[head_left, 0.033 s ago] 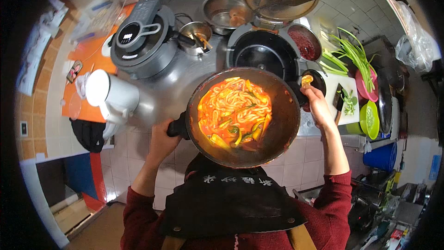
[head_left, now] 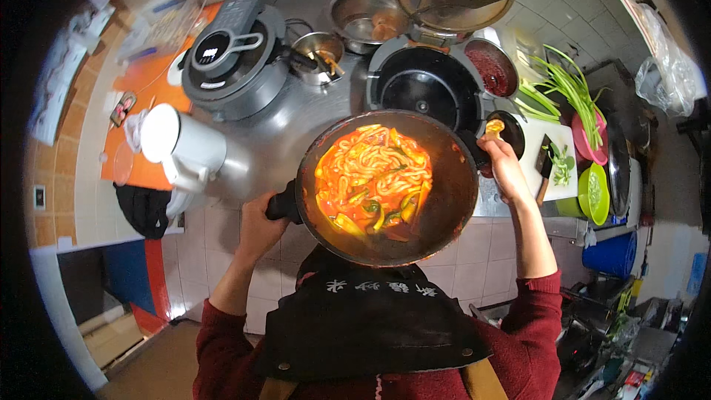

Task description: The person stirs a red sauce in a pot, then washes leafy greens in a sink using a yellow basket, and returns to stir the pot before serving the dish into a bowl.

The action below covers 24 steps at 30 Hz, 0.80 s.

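Held up in front of my apron is a dark wok-like pan (head_left: 452, 207) with two black handles. Thick white noodles (head_left: 370, 163) in red sauce, with green and yellow vegetable pieces, lie in it toward its left side. My left hand (head_left: 261, 226) is closed round the left handle (head_left: 285, 204). On the other side my right hand (head_left: 505, 167) grips the right handle (head_left: 471, 146), its fingers partly hidden beneath. Just beyond the pan stands a black cooker pot (head_left: 426, 89) with a grey rim.
At the back left sits a dark electric cooker (head_left: 237, 78), with a white jug (head_left: 181, 144) nearer. Steel bowls (head_left: 368, 15) stand at the back, beside a bowl of red sauce (head_left: 490, 67). To the right are a cutting board (head_left: 527, 174), a knife (head_left: 544, 170), spring onions (head_left: 570, 85) and a green bowl (head_left: 594, 192).
My hands still hold the pan by both handles. Against the counter, the view has shifted only very slightly; nothing was taken up or let go.
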Each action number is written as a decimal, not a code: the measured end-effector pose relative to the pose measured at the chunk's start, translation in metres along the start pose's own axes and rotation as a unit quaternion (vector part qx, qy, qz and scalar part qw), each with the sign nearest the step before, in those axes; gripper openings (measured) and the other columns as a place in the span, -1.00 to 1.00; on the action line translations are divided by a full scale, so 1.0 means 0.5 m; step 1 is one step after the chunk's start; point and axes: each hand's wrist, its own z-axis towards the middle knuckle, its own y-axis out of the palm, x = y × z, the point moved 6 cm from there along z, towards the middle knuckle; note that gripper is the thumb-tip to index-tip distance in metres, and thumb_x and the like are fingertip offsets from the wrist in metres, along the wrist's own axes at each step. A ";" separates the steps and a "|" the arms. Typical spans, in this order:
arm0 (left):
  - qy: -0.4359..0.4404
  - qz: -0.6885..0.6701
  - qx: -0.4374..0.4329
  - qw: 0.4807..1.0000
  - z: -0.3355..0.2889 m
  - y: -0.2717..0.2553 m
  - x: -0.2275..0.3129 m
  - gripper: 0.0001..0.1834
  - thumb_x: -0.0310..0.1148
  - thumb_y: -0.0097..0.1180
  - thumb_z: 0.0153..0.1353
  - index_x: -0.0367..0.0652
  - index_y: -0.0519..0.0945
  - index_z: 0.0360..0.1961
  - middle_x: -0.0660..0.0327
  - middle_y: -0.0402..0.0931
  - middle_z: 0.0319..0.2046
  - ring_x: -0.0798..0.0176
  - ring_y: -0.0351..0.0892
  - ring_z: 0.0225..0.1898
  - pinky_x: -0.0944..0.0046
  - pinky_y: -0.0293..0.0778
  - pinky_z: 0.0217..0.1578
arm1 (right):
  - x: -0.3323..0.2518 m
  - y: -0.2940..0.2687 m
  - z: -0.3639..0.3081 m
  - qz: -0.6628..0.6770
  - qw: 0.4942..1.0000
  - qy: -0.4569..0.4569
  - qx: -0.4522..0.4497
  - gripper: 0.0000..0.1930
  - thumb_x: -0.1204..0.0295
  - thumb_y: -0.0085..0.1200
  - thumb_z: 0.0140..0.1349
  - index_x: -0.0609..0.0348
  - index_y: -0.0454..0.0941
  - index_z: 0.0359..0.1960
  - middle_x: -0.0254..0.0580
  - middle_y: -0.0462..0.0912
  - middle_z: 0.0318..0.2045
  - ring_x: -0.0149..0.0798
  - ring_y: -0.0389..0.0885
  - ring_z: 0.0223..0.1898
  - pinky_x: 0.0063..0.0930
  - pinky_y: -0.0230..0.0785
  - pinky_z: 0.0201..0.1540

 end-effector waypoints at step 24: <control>-0.087 0.148 0.266 0.948 -0.435 -0.306 -0.053 -0.82 -0.63 0.17 -0.07 -0.28 0.39 -0.49 0.14 0.28 -0.66 0.42 0.27 -0.52 0.34 0.28 -0.50 | 0.384 0.577 0.088 0.001 1.000 -0.012 -0.028 -0.37 0.00 -0.24 0.41 0.24 0.16 0.31 0.23 0.44 0.07 0.04 0.54 -0.05 -0.16 0.47 -0.07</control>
